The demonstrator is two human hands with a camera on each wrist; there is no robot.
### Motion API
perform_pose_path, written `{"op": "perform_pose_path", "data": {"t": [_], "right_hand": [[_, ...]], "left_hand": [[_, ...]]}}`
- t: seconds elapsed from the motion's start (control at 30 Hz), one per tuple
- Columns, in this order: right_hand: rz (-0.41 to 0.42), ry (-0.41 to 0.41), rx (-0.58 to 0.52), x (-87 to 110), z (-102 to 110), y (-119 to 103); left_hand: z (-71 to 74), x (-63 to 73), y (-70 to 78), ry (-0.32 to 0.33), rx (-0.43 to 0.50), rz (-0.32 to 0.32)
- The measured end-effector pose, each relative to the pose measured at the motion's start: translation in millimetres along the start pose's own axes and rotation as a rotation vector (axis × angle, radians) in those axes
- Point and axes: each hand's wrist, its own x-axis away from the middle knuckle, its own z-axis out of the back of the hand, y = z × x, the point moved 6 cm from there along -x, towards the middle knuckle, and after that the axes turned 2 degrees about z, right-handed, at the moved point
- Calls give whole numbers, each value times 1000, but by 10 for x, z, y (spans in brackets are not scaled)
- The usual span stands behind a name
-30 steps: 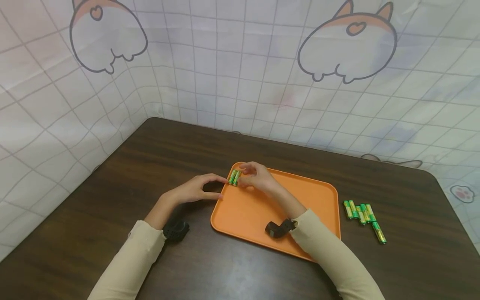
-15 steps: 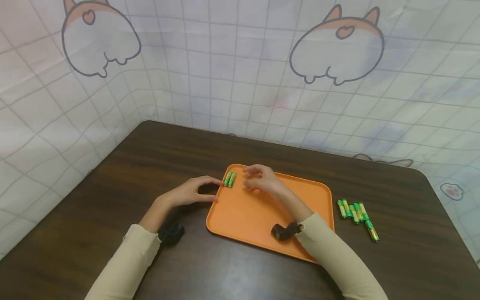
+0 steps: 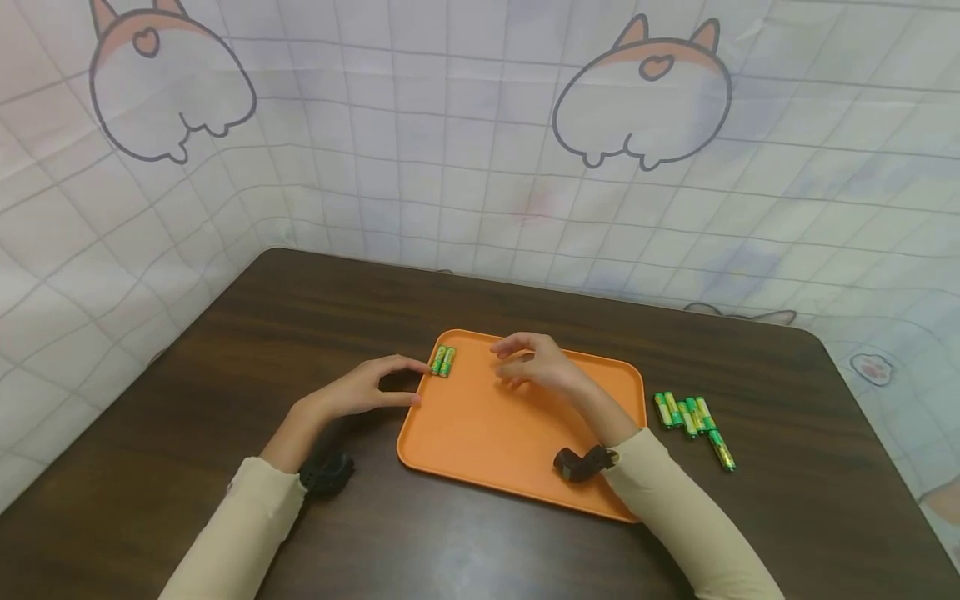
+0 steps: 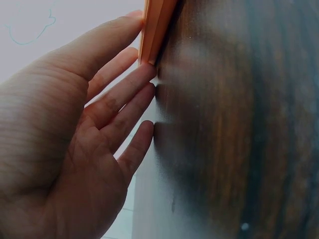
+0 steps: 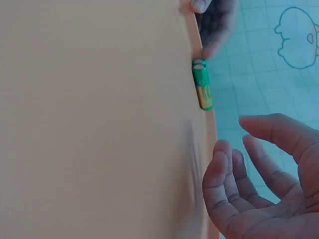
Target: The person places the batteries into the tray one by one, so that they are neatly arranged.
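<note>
Two green-and-yellow batteries [image 3: 442, 362] lie side by side in the far left corner of the orange tray [image 3: 480, 425]. My left hand [image 3: 363, 390] is at the tray's left rim, its fingertips and thumb spread along the edge. In the left wrist view the thumb and fingers meet the tray's rim [image 4: 155, 35], while other fingertips rest on the table. Over the tray, right of the batteries, hovers my right hand [image 3: 546, 367], fingers loosely bent and holding nothing. The right wrist view shows a gap between this hand [image 5: 269, 184] and the batteries [image 5: 203, 85].
Several more batteries [image 3: 693, 421] lie in a loose cluster on the dark wooden table [image 3: 337, 533], right of the tray. A patterned white cloth [image 3: 420, 167] hangs behind the table and along its left side.
My right hand has drawn away to the right from the two batteries, which stay in the tray's corner. My left hand keeps its place at the rim. The head view has shifted slightly.
</note>
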Motion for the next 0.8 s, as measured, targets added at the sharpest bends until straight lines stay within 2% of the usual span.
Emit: {"op": "perform_pose_path", "data": {"t": [0.33,0.57,0.8], "right_hand": [[26,-32,68,201,193,-36],[43,18,78,328,396,-43],[15,14,83,435,538,-12]], "left_hand": [[2,-11,-5,7,3,-3],[-9,-24,-16,5,5,1],[-4,-18,-20,5,3,13]]}}
